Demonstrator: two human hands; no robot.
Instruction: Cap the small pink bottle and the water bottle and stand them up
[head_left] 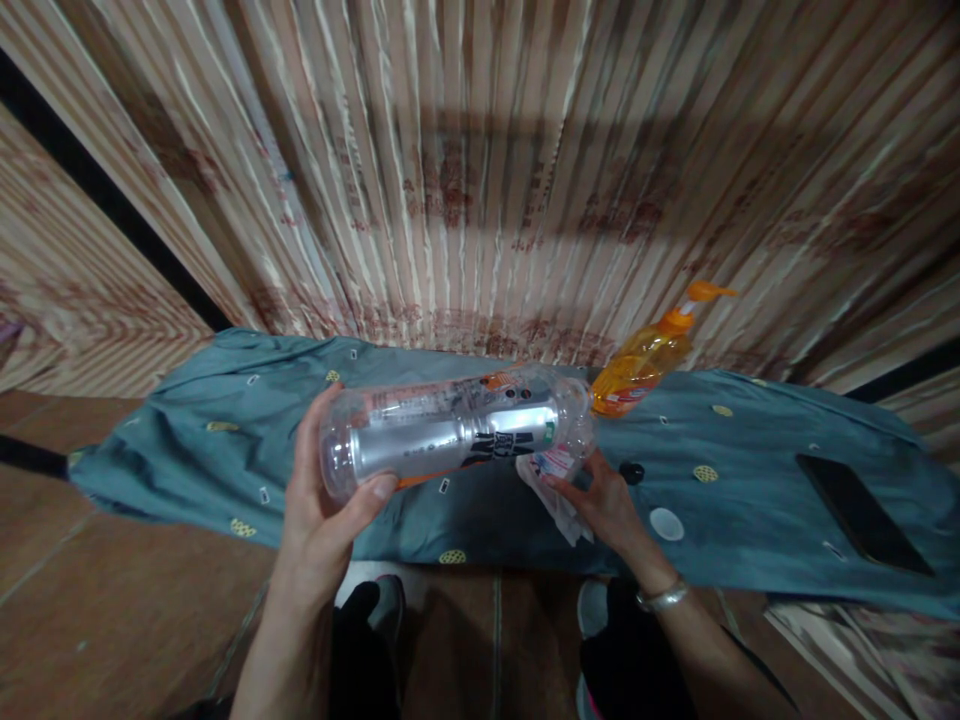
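Note:
My left hand [330,490] is wrapped around the base of a large clear plastic bottle [450,430], its thumb on the near side. The bottle lies nearly level above the cloth, with a silver label bearing black print and some orange. At its right end, my right hand [600,500] has its fingers closed on a clear plastic thing with pink-and-white print [556,460], whose kind I cannot make out. Something white and crumpled, like a tissue [562,515], hangs below those fingers. Whether the printed thing touches the bottle's neck is unclear.
A pump bottle of orange liquid [637,365] stands behind on the teal cloth-covered surface [225,450]. Right of my right hand lie a small black cap [631,472], a white round lid [667,524] and a dark phone [862,510]. A striped curtain [480,200] hangs behind.

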